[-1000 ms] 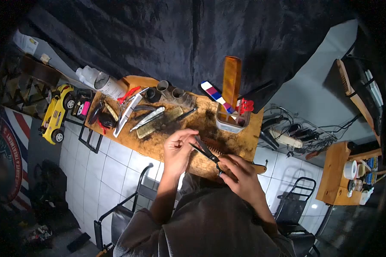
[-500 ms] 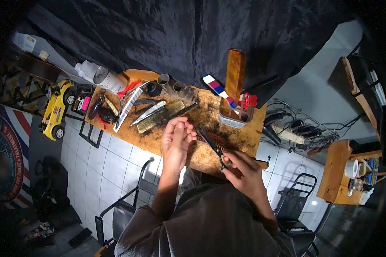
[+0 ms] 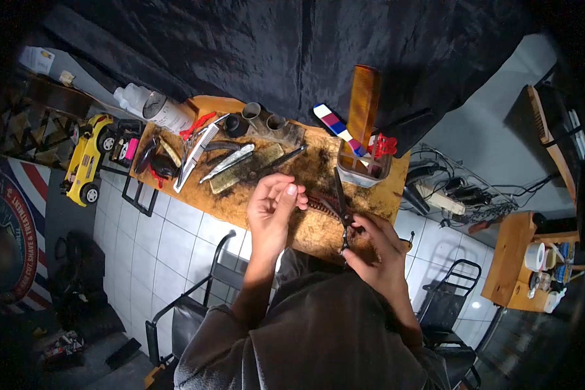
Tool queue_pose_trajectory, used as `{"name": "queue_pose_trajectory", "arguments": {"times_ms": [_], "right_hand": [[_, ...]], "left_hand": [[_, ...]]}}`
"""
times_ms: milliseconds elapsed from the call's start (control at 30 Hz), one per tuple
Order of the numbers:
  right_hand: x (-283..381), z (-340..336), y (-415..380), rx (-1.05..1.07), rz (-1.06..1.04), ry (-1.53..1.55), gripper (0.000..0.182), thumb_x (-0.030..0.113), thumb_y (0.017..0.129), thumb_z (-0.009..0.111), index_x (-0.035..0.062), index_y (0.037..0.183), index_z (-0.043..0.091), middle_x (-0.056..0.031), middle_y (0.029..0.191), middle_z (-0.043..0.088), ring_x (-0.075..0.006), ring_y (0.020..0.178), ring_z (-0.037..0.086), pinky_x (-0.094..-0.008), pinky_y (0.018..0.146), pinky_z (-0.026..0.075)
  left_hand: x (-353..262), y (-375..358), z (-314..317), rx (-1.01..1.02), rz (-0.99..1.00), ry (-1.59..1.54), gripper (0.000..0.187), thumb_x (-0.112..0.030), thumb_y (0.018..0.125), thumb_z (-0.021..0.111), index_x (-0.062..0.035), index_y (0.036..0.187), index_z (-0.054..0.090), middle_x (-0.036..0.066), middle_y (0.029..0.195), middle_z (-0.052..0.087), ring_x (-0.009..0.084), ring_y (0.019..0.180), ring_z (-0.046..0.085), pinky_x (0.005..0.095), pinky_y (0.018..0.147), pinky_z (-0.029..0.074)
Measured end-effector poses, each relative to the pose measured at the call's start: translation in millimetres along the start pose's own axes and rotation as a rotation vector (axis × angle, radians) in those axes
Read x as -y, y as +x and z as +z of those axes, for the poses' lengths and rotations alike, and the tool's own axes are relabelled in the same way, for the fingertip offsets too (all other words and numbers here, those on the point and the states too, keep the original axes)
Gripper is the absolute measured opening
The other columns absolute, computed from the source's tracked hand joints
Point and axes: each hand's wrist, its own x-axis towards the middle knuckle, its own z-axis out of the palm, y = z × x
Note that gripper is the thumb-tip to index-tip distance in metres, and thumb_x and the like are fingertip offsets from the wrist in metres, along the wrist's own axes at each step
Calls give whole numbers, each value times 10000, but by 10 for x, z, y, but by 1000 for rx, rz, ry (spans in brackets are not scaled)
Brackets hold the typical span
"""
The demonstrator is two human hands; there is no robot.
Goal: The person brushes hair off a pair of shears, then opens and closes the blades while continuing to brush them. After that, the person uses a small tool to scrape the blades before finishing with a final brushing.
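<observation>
A pair of dark hair scissors (image 3: 342,203) is in my right hand (image 3: 378,246), thumb and fingers at its handles. One blade points up toward the plastic tub; the other seems spread to the left, over a reddish-brown toothed item (image 3: 322,204) on the table. Left of the scissors, my left hand (image 3: 274,208) is raised palm up, its fingers curled in against the thumb. Whether anything lies between those fingertips I cannot make out. Beyond this hand a yellowish comb (image 3: 231,179) and a silver-handled razor (image 3: 231,164) lie on the wooden table (image 3: 198,207).
Dark hair clippings cover parts of the table. A clear tub (image 3: 364,174) holds an orange comb (image 3: 364,97) and red clips (image 3: 383,145). A white comb (image 3: 196,158) and spray bottles (image 3: 159,112) are at left. Clippers and cables (image 3: 458,190) hang at right; chairs (image 3: 182,318) stand below.
My right hand has turned, so the scissors point more upright, and their blades look farther apart. My left hand has moved slightly right, still curled. The view has shifted a little.
</observation>
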Motion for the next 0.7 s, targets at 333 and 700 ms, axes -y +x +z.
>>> {"name": "queue_pose_trajectory", "arguments": {"times_ms": [333,700], "right_hand": [[-65,-31,-2,69,-2,-44,579,72,716,779,66,1261,586,-173,1221,584,-322,1111,601,-381,915,494],[-62,-18,-8,66,-74,-133,539,32,681,771,34,1197,616,-156,1205,603,-319,1081,618,-372,897,503]], "left_hand": [[13,-42,81,243,-42,-196,367,-166,991,530,29,1298,478,144,1156,597,178,972,614,297,838,496],[64,-91,38,154,18,33,211,-20,919,615,60,1114,624,143,960,702,154,842,663,263,705,525]]}}
